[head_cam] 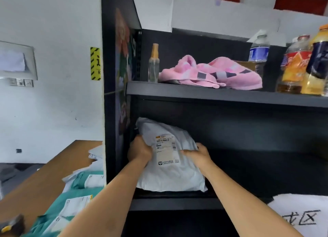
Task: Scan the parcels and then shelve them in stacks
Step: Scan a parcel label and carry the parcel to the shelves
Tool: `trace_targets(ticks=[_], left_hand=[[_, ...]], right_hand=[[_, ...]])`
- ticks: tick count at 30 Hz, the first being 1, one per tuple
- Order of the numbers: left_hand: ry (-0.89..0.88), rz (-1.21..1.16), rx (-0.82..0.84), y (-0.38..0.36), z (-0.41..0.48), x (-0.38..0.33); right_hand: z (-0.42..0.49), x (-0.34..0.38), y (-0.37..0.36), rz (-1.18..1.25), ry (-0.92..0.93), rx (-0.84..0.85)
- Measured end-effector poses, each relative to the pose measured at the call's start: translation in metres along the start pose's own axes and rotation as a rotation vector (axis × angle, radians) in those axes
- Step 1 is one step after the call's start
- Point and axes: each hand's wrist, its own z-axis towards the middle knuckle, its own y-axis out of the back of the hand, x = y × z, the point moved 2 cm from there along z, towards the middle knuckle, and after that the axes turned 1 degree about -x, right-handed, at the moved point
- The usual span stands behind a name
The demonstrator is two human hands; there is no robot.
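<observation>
A soft white parcel bag [170, 176] with a printed shipping label [166, 150] lies on the lower shelf [177, 204] of a dark metal rack, at its left end. My left hand [140, 150] grips the bag's left edge, fingers curled over it. Over on the bag's right side, my right hand [198, 154] presses down with the fingers bent onto the plastic. More parcels, teal [78, 197] and white [96, 153], are piled on the brown table [49, 173] to the left of the rack.
The upper shelf [221, 94] carries a small spray bottle [154, 63], a pink towel [213, 73], a water bottle [259, 54] and drink bottles [301, 66]. The rack's side panel [111, 95] stands between table and shelf. A white sign [301, 217] sits lower right.
</observation>
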Motion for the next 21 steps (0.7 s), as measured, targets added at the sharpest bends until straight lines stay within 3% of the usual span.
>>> trace_targets(ticks=[4,10,15,18,21], left_hand=[[0.022,0.125,0.052,-0.017,0.02,0.029],[-0.03,0.247,0.072,-0.015,-0.007,0.028],[-0.248,0.205,0.246,0.013,-0.086,0.005],[-0.353,0.22,0.235,0.042,-0.15,0.005],[-0.346,0.207,0.248,0.072,-0.208,0.02]], right_hand=[[0.02,-0.028,-0.008,-0.048,-0.08,0.074],[-0.002,-0.02,0.006,-0.2,-0.017,0.097],[-0.065,0.013,0.03,-0.357,0.123,0.12],[-0.123,0.025,0.039,-0.418,0.202,0.138],[-0.183,0.022,0.038,-0.502,0.223,0.177]])
